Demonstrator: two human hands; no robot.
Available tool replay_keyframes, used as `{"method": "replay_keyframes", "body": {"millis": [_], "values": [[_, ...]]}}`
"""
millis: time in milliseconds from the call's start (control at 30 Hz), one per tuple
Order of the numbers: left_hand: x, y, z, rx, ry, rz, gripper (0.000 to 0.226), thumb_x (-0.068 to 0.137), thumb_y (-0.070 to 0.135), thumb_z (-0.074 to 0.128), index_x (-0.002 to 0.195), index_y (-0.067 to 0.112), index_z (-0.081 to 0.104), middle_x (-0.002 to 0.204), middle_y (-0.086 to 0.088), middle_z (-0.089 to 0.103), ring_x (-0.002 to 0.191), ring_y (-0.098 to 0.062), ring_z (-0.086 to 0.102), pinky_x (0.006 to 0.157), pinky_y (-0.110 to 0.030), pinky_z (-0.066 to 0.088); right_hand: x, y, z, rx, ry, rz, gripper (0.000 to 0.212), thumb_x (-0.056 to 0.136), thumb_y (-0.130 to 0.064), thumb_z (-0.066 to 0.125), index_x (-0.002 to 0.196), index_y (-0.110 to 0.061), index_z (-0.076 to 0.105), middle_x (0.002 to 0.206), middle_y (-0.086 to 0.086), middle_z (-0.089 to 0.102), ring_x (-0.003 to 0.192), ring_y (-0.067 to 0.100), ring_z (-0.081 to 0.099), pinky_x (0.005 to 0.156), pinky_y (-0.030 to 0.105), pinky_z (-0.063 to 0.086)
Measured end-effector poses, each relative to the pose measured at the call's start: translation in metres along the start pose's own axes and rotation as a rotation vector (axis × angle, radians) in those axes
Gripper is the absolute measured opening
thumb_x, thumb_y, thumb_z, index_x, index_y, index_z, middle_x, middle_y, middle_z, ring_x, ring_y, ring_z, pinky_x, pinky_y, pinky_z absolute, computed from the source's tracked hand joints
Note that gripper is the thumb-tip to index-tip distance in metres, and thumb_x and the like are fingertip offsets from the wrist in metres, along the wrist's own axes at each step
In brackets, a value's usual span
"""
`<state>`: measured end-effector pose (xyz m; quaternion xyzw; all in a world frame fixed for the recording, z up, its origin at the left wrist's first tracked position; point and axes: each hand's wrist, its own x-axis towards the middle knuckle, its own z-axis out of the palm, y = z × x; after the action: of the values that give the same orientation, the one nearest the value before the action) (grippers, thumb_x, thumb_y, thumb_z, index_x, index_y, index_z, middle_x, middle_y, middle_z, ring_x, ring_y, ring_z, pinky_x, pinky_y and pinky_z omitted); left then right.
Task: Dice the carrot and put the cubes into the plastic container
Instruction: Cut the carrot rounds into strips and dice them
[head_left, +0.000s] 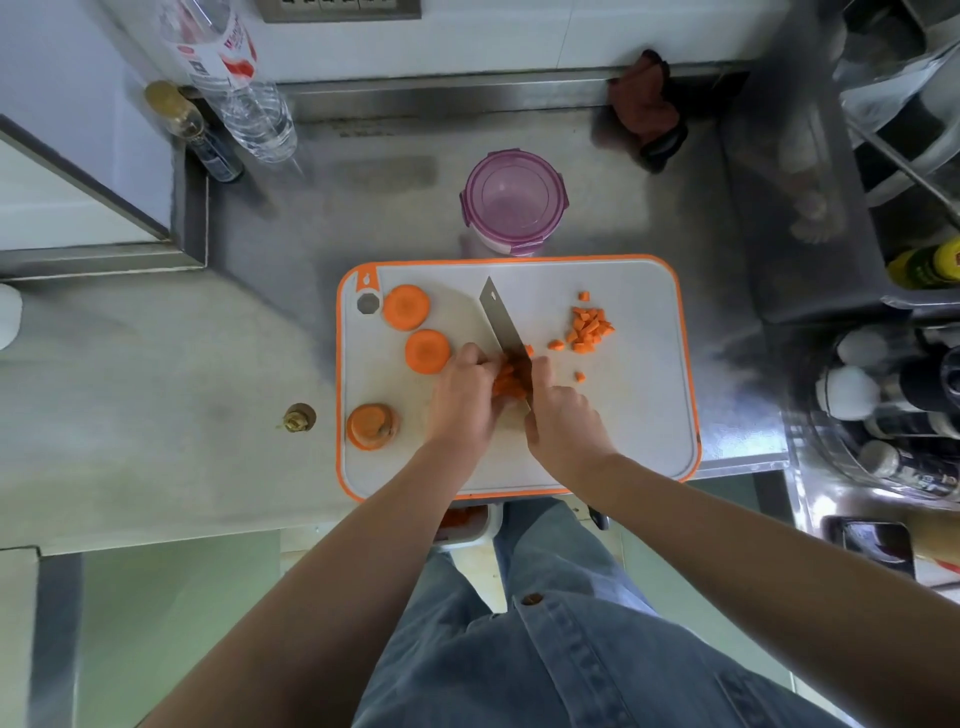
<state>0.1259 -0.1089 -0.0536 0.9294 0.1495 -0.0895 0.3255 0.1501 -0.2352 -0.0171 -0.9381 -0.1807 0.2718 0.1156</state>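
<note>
Two thick round orange carrot slices (406, 306) lying uncut at the far left of the white plastic cutting board with the orange rim (644, 415), with the stubby carrot top end (371, 426) nearer the front left corner. Mid-dicing, by the look of it: right hand (563, 423) closed around the handle of the broad steel kitchen knife (501, 325), blade angled down through the small bundle of orange carrot strips (508, 383); left hand (462, 402) curled over those strips, fingertips pinning them flat against the board. Small heap of finished orange cubes (588, 323) resting on the right half of the board, with a few strays just beside it. Round clear plastic container with the purple rim (513, 200) standing on the steel bench (156, 364) just beyond the board's far edge, seemingly without any cubes inside.

Next, probably: finishing the crosscuts on the pinned strips, fingertips kept tucked clear of the edge, then the remaining slices, then scooping everything across to the container.

Red-and-white label on the clear plastic water bottle (234, 78) at the back left, lettering too blurred to read; no other legible writing.
</note>
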Motion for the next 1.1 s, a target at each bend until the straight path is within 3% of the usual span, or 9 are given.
{"method": "replay_keyframes", "body": {"millis": [267,367,567,767,1100], "values": [[-0.004,0.004,-0.002,0.032,0.012,0.016,0.035,0.081,0.019,0.075,0.113,0.010,0.066,0.103,-0.008,0.052,0.093,-0.027,0.055,0.080,-0.040,0.049,0.009,0.000,-0.011,0.068,0.052,-0.055,0.034,0.095,-0.008,0.041,0.127,-0.008,0.028,0.074,0.007,0.046,0.072,0.033,0.053,0.058,0.041,0.042],[-0.008,0.003,-0.005,0.011,0.014,0.024,0.042,0.081,0.022,0.076,0.121,0.015,0.064,0.106,-0.007,0.052,0.096,-0.026,0.055,0.080,-0.034,0.048,0.005,0.004,-0.019,0.092,0.095,-0.057,0.033,0.097,-0.011,0.040,0.128,-0.010,0.028,0.071,0.008,0.051,0.065,0.029,0.054,0.057,0.044,0.048],[-0.011,0.005,-0.007,0.036,0.015,0.012,0.050,0.084,0.023,0.073,0.132,0.016,0.057,0.116,-0.004,0.053,0.108,-0.023,0.054,0.094,-0.032,0.046,-0.006,0.002,-0.019,0.069,0.079,-0.077,0.037,0.098,-0.012,0.041,0.129,-0.014,0.023,0.072,0.007,0.052,0.065,0.024,0.053,0.057,0.040,0.051],[-0.010,0.002,-0.006,0.006,0.026,0.028,0.032,0.083,0.017,0.073,0.114,0.014,0.065,0.104,-0.004,0.053,0.097,-0.024,0.054,0.082,-0.035,0.049,-0.008,-0.002,-0.012,0.050,0.040,-0.055,0.041,0.097,-0.009,0.038,0.135,-0.008,0.023,0.071,0.006,0.048,0.069,0.026,0.052,0.057,0.038,0.044],[-0.004,0.000,-0.001,0.010,0.016,0.007,0.022,0.081,0.011,0.073,0.102,0.007,0.068,0.099,-0.009,0.053,0.093,-0.028,0.053,0.077,-0.041,0.049,0.001,-0.007,-0.004,0.069,0.011,-0.011,0.046,0.092,-0.004,0.040,0.134,-0.007,0.024,0.079,0.010,0.051,0.070,0.029,0.051,0.056,0.035,0.035]]}}
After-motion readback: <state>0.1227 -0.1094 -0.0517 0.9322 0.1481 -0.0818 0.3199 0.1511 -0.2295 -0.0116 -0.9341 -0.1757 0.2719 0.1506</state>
